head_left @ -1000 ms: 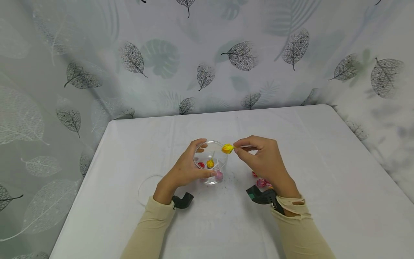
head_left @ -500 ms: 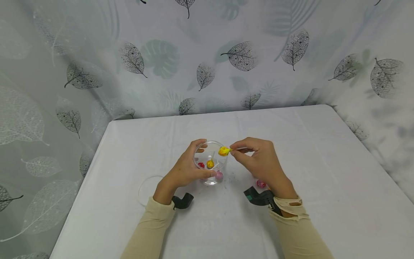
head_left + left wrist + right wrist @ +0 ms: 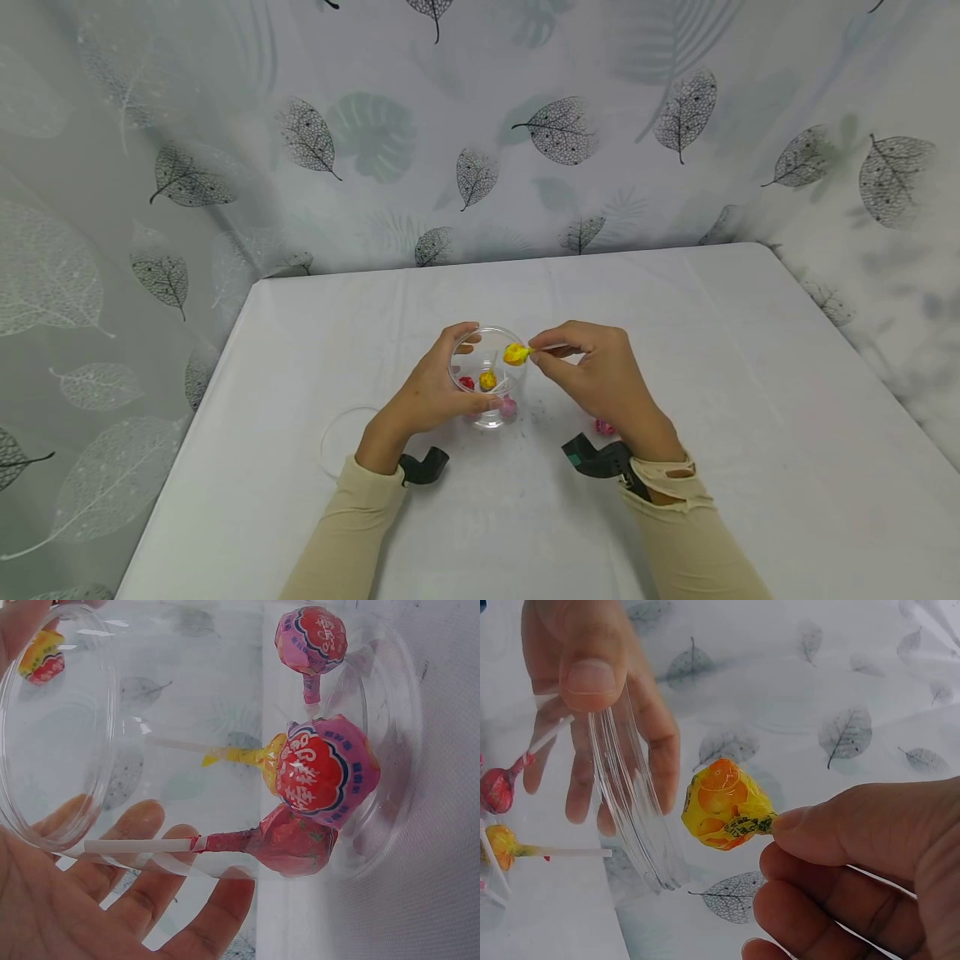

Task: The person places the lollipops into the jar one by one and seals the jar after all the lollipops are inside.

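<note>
My left hand (image 3: 431, 387) grips a clear plastic jar (image 3: 491, 421) round its side, the jar upright on the table. Inside lie several wrapped lollipops: a red one (image 3: 292, 844), a yellow one (image 3: 487, 380) and pink ones, among them a pink lollipop (image 3: 311, 639) low in the jar. Between thumb and fingers my right hand (image 3: 600, 367) pinches a yellow lollipop (image 3: 726, 806) just below its wrapped head. In the head view that head overlaps the jar's right rim; the right wrist view shows it just outside the open mouth. Its stick is mostly hidden in the hand.
Beneath my right wrist a pink lollipop (image 3: 604, 427) lies on the white table (image 3: 787, 433), partly covered by the arm. A clear round lid (image 3: 330, 433) rests left of the jar, partly behind my left wrist. Leaf-patterned cloth (image 3: 480, 125) hangs behind the table.
My right hand has moved left and slightly down, bringing the yellow lollipop from beside the jar to its rim. The arm now covers more of the lollipops on the table. My left hand stays still.
</note>
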Demonstrator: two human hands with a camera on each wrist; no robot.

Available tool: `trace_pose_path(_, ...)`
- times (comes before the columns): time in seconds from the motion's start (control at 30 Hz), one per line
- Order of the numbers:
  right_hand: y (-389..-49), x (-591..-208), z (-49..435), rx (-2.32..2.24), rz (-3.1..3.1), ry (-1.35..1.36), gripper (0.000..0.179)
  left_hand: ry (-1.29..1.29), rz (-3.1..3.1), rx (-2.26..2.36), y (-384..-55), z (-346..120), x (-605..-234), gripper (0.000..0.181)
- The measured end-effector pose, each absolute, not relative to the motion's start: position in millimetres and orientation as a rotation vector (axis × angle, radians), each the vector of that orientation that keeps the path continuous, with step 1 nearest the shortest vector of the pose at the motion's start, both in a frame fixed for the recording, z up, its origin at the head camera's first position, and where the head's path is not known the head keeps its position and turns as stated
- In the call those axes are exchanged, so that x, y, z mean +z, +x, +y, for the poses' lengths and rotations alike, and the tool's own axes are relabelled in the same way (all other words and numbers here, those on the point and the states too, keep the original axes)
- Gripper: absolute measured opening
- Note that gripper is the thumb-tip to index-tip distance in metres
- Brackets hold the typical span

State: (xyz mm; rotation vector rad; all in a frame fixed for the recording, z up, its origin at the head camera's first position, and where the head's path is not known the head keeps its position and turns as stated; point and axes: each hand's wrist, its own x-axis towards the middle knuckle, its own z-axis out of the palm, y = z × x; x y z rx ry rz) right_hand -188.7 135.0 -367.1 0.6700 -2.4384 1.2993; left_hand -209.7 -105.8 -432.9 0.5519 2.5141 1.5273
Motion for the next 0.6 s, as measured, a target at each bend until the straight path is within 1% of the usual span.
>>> trace_pose_path(0.6, -190.0, -370.8, 130.9, 1.233, -2.460, 0.684, 0.012, 0.527, 2.493, 1.542, -209.4, -105.7, -431.9, 0.102)
